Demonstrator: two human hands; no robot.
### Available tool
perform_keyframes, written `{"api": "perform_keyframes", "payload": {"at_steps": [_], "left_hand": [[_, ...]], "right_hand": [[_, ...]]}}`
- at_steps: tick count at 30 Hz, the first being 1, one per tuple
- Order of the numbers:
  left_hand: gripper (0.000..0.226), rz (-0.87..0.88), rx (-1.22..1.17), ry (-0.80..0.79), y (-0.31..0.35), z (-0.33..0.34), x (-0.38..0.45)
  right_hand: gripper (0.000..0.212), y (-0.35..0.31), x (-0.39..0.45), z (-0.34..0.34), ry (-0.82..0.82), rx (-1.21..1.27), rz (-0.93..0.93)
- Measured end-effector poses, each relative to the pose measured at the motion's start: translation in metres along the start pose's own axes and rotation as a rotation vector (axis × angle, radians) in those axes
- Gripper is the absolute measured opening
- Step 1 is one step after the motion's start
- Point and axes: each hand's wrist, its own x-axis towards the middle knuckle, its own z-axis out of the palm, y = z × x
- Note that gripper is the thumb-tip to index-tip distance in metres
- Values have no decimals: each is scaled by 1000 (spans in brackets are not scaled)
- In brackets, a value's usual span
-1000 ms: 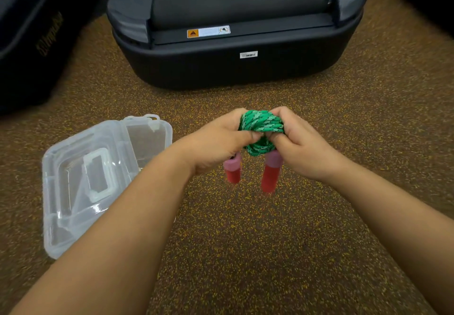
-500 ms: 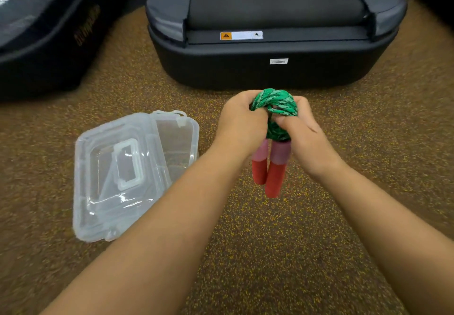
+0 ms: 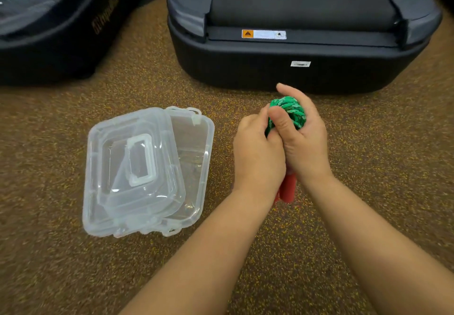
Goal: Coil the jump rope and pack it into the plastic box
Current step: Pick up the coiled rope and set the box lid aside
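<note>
Jump rope (image 3: 288,110) lower, handles now hidden

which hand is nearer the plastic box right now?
Left. The left hand is just to the right of the plastic box, with only a strip of floor between them. The right hand is farther right, on the other side of the green rope.

Floor (image 3: 73,265): brown rubbery surface flecked with yellow, filling most of the frame. Left of centre, a clear rectangular plastic box (image 3: 196,157) lies on it, its clear lid (image 3: 132,172) with a moulded handle resting askew on top, leaving the box's right side uncovered. Upper centre-right, a large black hard case (image 3: 294,69) with a warning sticker. Upper left, a second black case (image 3: 49,44), partly cut off.
</note>
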Motion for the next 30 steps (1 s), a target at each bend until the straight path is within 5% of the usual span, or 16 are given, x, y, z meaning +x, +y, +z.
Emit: {"api": "perform_keyframes", "payload": {"at_steps": [8,18,23,27,30], "left_hand": [[66,-231,-104,-357,23,-30,-18],[79,-186,-304,-374,22,-60,-33],[73,-180,-228,-400,-10,-84,-25],[39,-112,-162,-212,-42,-128,-27],[33,-91,58,7,-73,-163,-24]], "right_hand": [[13,-17,-6,15,67,63,65],[23,-39,-17,26,122,92,160],[15,-39,-25,38,192,495,409],[21,-42,-25,39,155,605,482],[21,-43,-24,38,118,617,487]]}}
